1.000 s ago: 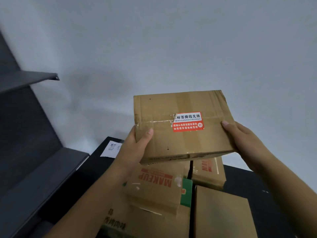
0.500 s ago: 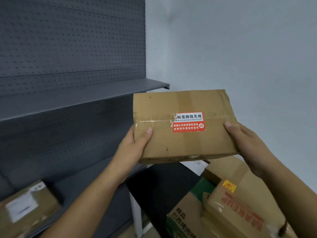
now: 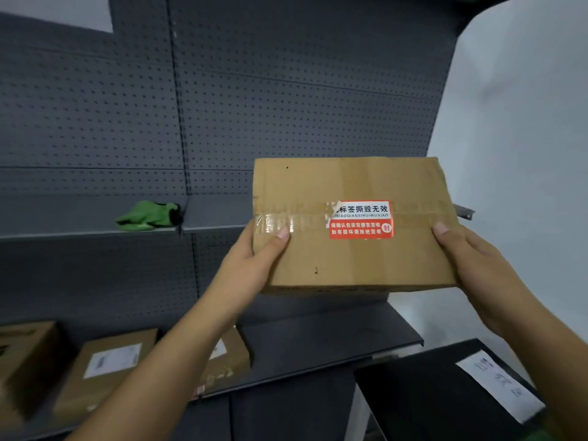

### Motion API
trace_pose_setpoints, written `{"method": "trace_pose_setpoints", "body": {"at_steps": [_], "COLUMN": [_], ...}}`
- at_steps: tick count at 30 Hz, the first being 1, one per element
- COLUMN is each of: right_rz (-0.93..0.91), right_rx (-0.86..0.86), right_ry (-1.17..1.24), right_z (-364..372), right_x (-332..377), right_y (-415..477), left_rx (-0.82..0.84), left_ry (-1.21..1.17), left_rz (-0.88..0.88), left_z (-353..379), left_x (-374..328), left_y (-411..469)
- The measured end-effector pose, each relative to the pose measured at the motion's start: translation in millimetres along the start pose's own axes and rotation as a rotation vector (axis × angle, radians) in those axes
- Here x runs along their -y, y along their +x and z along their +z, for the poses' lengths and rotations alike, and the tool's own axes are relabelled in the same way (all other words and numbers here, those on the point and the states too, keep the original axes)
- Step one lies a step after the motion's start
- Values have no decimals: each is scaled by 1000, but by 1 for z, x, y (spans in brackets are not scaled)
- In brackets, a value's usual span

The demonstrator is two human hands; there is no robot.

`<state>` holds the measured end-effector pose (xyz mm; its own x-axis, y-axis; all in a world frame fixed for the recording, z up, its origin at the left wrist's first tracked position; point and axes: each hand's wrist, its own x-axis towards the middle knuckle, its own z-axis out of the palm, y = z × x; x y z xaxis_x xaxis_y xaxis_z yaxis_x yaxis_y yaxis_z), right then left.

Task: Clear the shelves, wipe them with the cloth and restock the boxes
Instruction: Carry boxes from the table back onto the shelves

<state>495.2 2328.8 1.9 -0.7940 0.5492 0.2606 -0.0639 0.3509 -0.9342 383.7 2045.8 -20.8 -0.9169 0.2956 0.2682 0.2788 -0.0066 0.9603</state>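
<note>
Two hands carry one sealed cardboard box [image 3: 350, 224], a little to the 3 o'clock side of centre, in the air in front of the grey shelving and touching neither shelf. The left hand [image 3: 251, 262] grips its 9 o'clock end, with the thumb pressed on the clear tape. The right hand [image 3: 467, 259] grips the 3 o'clock end the same way, thumb on top and the other fingers hidden beneath.

Restocking looks to be under way. Three cardboard boxes [image 3: 108, 367] sit on the lower shelf [image 3: 334, 338] toward 7 and 8 o'clock, and there is bare shelf at 6 o'clock under the held box.

The main risk is the green cloth [image 3: 146, 214], bunched on the upper shelf [image 3: 216, 218] at 9 o'clock of the box. A box slid along that level could trap it or push it off. The metal bracket tip [image 3: 464, 213] poking out at the box's 3 o'clock edge could snag a corner or a knuckle on the way in. The left thumb sits on glossy tape, so the hold may slip if the load shifts; how heavy the contents are I cannot tell. Set down too near the front lip, the box could tip off.
</note>
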Motion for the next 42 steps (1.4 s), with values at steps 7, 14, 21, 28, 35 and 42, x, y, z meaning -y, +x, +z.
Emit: {"method": "trace_pose_setpoints", "body": {"at_steps": [7,14,21,28,35,42], "right_rz": [-59,-130,-176,-232,-272,-286], "right_rx": [150,320,492,635,742,781], "right_ry": [59,123,201,266,311,308], "right_z": [119,234,325,393,443,482], "right_x": [49,89,117,133,146,165], "right_y": [-3,-7,4,31,59,69], "left_rx": [-146,-318,-472,-580,-659,-701], "left_ry": [26,79,138,180,209,226], "left_rz": [19,24,7,-21,-6,-10], "left_z": [-125,-233,-308,-358,-384,-424], "left_x": [-12,-14,-16,-12,-14,-13], "left_y": [-20,-39,-42,-24,3,25]}}
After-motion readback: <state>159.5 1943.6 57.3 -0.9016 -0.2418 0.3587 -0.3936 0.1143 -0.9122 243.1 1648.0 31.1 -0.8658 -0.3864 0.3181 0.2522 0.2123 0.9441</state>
